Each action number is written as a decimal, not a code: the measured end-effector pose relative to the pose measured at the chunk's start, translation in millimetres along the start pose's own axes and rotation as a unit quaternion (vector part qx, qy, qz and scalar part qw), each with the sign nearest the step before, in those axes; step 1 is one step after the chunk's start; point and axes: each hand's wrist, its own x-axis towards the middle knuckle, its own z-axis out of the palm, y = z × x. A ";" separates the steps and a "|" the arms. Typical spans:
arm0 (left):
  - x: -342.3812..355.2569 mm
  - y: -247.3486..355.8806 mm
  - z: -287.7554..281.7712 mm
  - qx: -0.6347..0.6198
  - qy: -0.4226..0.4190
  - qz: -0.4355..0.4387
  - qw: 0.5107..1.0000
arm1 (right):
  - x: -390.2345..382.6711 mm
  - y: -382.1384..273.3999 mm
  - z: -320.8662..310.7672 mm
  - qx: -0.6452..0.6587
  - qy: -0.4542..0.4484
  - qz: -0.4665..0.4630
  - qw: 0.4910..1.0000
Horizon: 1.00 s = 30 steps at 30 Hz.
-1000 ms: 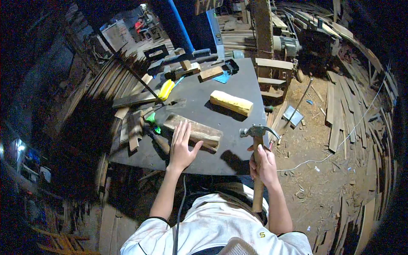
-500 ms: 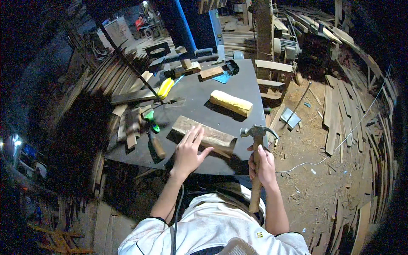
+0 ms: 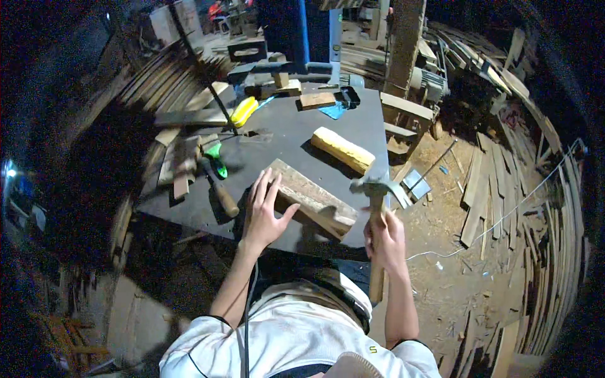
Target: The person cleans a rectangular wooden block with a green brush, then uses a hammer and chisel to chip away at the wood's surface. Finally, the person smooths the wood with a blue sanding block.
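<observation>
My right hand (image 3: 387,238) is wrapped round the wooden handle of a claw hammer (image 3: 376,277), whose metal head is raised near the table's right side. Between my hands lies a rough-faced wood block (image 3: 315,196), set at a slant on the dark table (image 3: 277,142). My left hand (image 3: 265,211) rests its outstretched fingers on the block's left end, thumb spread apart. Farther back is a pale yellow piece of wood (image 3: 343,150). Left of my left hand lie a wooden-handled tool (image 3: 222,195) and a green-handled tool (image 3: 217,160).
A thin dark blade (image 3: 205,72) drops to the table's far left, beside a yellow object (image 3: 244,112). Small wood blocks (image 3: 317,101) and a black tray (image 3: 348,96) sit at the back. Planks (image 3: 485,183) and a white cable (image 3: 498,223) are on the right floor.
The wood block has turned, its right end coming nearer to me and its left end farther away. My left hand has shifted left along it. The hammer stays in my right hand, slightly moved.
</observation>
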 end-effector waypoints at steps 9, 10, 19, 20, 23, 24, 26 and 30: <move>-0.9 -0.6 -2.0 -0.018 0.001 -0.003 1.000 | 140.4 -46.2 8.0 -0.528 0.054 -0.279 0.800; -0.7 -1.0 -2.5 -0.021 0.001 -0.007 1.000 | 152.6 -47.4 12.0 -0.547 0.048 -0.282 0.787; -0.2 -4.5 -2.1 -0.036 0.008 -0.002 0.999 | 204.0 -19.7 23.0 -0.649 -0.021 -0.309 0.695; -0.4 -4.8 -2.3 -0.034 0.010 -0.001 0.999 | 204.3 -16.6 27.5 -0.655 -0.014 -0.292 0.697; -0.4 -5.1 -1.3 -0.032 0.011 -0.001 0.999 | 204.2 -9.8 33.8 -0.675 0.005 -0.270 0.686; -0.8 -5.6 -1.0 -0.035 0.013 -0.002 0.999 | 204.5 -7.2 33.9 -0.682 0.008 -0.285 0.674; -1.1 -6.0 0.5 -0.043 0.016 -0.002 0.999 | 203.9 -4.0 30.1 -0.689 0.018 -0.302 0.659; 1.9 -3.7 -6.3 -0.056 0.023 0.000 0.998 | 182.9 -10.3 34.1 -0.647 0.028 -0.347 0.679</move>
